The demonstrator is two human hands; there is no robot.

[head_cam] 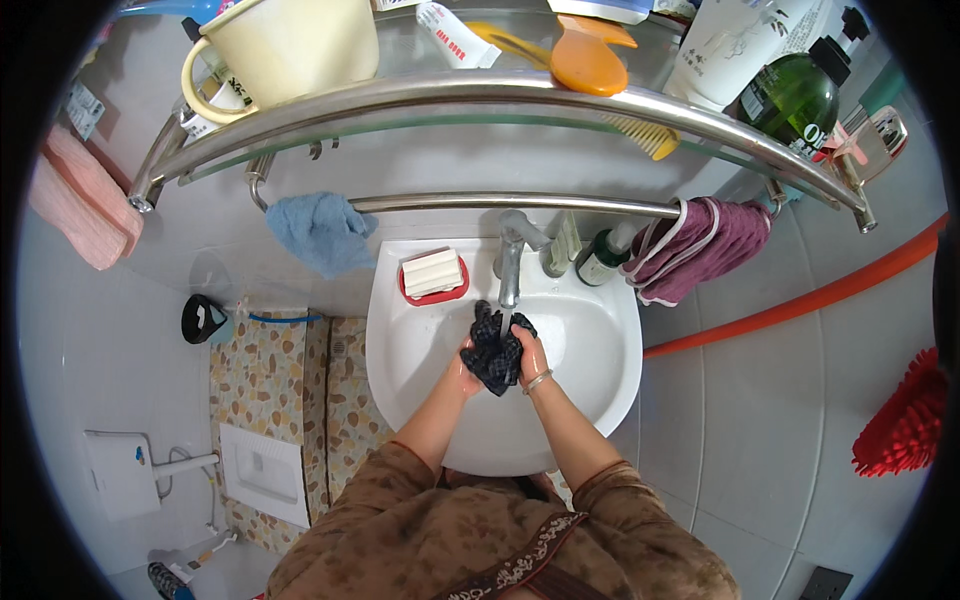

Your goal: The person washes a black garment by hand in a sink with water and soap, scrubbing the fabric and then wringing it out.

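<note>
A dark patterned cloth is bunched between both hands above the bowl of a white washbasin. Its left side rests on my left hand, whose fingers are mostly hidden beneath it. My right hand, with a bracelet at the wrist, grips the right side, thumb on top. Water runs from the grey metal faucet onto the cloth. Left of the faucet, a pale bar of soap lies in a red soap dish on the basin's back ledge.
A green bottle stands right of the faucet. Behind the basin, a metal rail holds a blue cloth and a purple towel. Above hangs a glass shelf with a cream mug and an orange comb.
</note>
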